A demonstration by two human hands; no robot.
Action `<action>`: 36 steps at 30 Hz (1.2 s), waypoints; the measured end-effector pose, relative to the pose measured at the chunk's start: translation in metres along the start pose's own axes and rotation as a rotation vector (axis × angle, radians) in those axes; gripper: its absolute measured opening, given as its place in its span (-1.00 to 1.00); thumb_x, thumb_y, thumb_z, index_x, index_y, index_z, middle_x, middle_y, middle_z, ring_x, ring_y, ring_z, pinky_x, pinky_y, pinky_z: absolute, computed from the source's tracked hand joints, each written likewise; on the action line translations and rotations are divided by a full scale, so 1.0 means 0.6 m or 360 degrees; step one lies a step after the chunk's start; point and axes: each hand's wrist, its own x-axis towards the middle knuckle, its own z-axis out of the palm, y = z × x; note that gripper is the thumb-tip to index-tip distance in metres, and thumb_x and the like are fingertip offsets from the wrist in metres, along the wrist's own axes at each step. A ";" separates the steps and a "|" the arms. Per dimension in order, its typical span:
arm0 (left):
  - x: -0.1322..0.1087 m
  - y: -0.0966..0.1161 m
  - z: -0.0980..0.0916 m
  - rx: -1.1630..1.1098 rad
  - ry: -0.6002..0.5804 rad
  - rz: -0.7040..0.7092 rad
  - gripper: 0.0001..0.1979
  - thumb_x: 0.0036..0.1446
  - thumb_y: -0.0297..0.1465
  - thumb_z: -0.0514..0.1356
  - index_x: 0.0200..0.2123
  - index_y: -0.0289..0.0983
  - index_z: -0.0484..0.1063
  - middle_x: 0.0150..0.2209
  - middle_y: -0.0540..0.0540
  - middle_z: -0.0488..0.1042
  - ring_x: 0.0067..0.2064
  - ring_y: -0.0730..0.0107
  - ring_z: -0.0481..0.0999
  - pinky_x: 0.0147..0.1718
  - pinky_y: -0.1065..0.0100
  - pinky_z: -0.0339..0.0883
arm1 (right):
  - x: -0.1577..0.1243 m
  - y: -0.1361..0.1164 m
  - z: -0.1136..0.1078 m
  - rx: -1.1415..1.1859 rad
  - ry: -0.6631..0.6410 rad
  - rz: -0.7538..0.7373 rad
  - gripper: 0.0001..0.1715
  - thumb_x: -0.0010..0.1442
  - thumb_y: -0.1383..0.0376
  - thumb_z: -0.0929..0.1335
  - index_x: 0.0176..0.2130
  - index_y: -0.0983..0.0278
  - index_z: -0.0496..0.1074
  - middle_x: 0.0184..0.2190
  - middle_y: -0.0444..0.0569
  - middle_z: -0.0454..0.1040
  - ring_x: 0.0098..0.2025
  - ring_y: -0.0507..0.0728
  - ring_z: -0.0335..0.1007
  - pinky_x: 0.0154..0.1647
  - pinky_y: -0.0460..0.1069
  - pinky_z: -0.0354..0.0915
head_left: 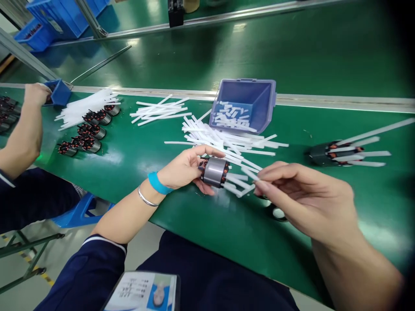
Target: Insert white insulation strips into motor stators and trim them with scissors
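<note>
My left hand is closed round a small grey motor stator with copper windings, held just above the green belt. White plastic strips stick out of the stator's right end. My right hand pinches one of these white strips with thumb and fingers, close to the stator. A loose pile of white strips lies on the belt just behind both hands.
A blue bin with short white pieces stands behind the pile. A finished stator with long strips lies at the right. Several stators and more strips lie at the left, where a co-worker's hand touches a small blue bin.
</note>
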 end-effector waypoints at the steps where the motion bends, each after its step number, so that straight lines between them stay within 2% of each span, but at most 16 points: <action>1: 0.001 -0.002 0.002 -0.0006 -0.0040 -0.0029 -0.47 -0.15 -0.57 0.26 -0.02 -0.29 0.38 -0.39 -0.06 0.58 -0.52 0.31 0.60 -0.57 0.41 0.51 | 0.001 -0.002 -0.006 -0.0018 -0.0057 -0.0020 -0.87 0.17 0.42 0.41 -0.31 0.17 0.46 -0.47 -0.12 0.44 -0.43 0.09 0.36 -0.49 -0.02 0.28; 5: 0.003 -0.004 0.008 -0.0104 -0.0128 -0.0112 -0.59 -0.14 -0.53 0.26 -0.12 -0.32 0.43 -0.35 -0.09 0.58 -0.46 0.27 0.63 -0.53 0.41 0.54 | 0.001 0.001 -0.014 -0.0182 -0.0202 -0.0079 -0.89 0.16 0.41 0.42 -0.31 0.18 0.49 -0.41 -0.09 0.49 -0.38 0.10 0.41 -0.41 0.00 0.31; 9: 0.003 -0.006 0.011 -0.0226 -0.0181 -0.0183 -0.55 -0.14 -0.48 0.23 -0.08 -0.33 0.44 -0.32 -0.13 0.60 -0.42 0.21 0.64 -0.48 0.34 0.56 | -0.001 0.002 -0.007 -0.0314 -0.0086 -0.0015 -0.94 0.18 0.35 0.41 -0.30 0.17 0.47 -0.43 -0.10 0.49 -0.42 0.09 0.41 -0.43 0.00 0.32; 12: 0.002 -0.012 0.016 -0.0242 -0.0211 -0.0194 -0.49 -0.16 -0.47 0.22 -0.03 -0.32 0.43 -0.27 -0.16 0.60 -0.37 0.15 0.65 -0.45 0.30 0.56 | -0.001 -0.001 -0.001 -0.0498 -0.0076 -0.0094 -0.93 0.20 0.32 0.40 -0.34 0.15 0.45 -0.45 -0.09 0.48 -0.45 0.10 0.41 -0.47 0.01 0.30; 16: -0.001 -0.017 0.029 -0.0182 -0.0175 -0.0148 -0.47 -0.09 -0.46 0.27 0.03 -0.31 0.40 -0.15 -0.21 0.59 -0.36 0.24 0.65 -0.39 0.32 0.56 | -0.004 0.000 0.001 -0.0565 -0.0024 -0.0194 -0.91 0.20 0.33 0.39 -0.34 0.12 0.43 -0.43 -0.08 0.48 -0.40 0.14 0.41 -0.43 0.04 0.30; 20: -0.004 -0.017 0.039 -0.0128 -0.0114 -0.0082 -0.47 -0.04 -0.47 0.29 0.07 -0.32 0.39 -0.13 -0.23 0.58 -0.37 0.31 0.64 -0.39 0.38 0.55 | -0.008 0.012 0.004 -0.0628 0.0016 -0.0261 -0.86 0.16 0.36 0.42 -0.34 0.12 0.39 -0.43 -0.10 0.46 -0.31 0.17 0.40 -0.26 0.09 0.30; 26: 0.001 -0.037 0.045 -0.0075 -0.0024 -0.0006 -0.51 0.02 -0.41 0.33 0.06 -0.35 0.41 -0.10 -0.28 0.56 -0.44 0.38 0.62 -0.50 0.46 0.49 | -0.019 0.038 0.019 -0.0432 0.0018 -0.0122 -0.81 0.09 0.43 0.40 -0.36 0.14 0.36 -0.38 -0.08 0.43 -0.27 0.17 0.40 -0.26 0.08 0.33; 29: 0.002 -0.047 0.049 -0.0084 0.0046 0.0045 -0.60 0.06 -0.40 0.31 -0.01 -0.38 0.44 -0.18 -0.25 0.56 -0.46 0.39 0.60 -0.52 0.42 0.50 | -0.026 0.044 0.024 -0.0407 0.0053 -0.0053 -0.79 0.07 0.44 0.40 -0.34 0.13 0.37 -0.37 -0.09 0.42 -0.27 0.18 0.40 -0.23 0.09 0.32; 32: 0.002 -0.049 0.052 -0.0097 0.0107 0.0114 -0.74 0.08 -0.49 0.26 -0.11 -0.38 0.46 -0.31 -0.15 0.55 -0.44 0.41 0.59 -0.47 0.39 0.52 | -0.030 0.044 0.027 -0.0412 0.0084 0.0040 -0.74 0.07 0.41 0.41 -0.22 0.11 0.42 -0.28 -0.06 0.46 -0.22 0.20 0.41 -0.21 0.11 0.31; 36: 0.000 -0.044 0.055 0.0063 0.0193 0.0242 -0.91 0.04 -0.59 0.23 -0.34 -0.36 0.43 -0.48 -0.03 0.47 -0.47 0.53 0.52 -0.45 0.49 0.45 | -0.030 0.039 0.029 -0.0362 -0.0028 0.0127 -0.78 0.10 0.38 0.40 -0.22 0.11 0.48 -0.26 -0.06 0.52 -0.22 0.16 0.46 -0.23 0.06 0.36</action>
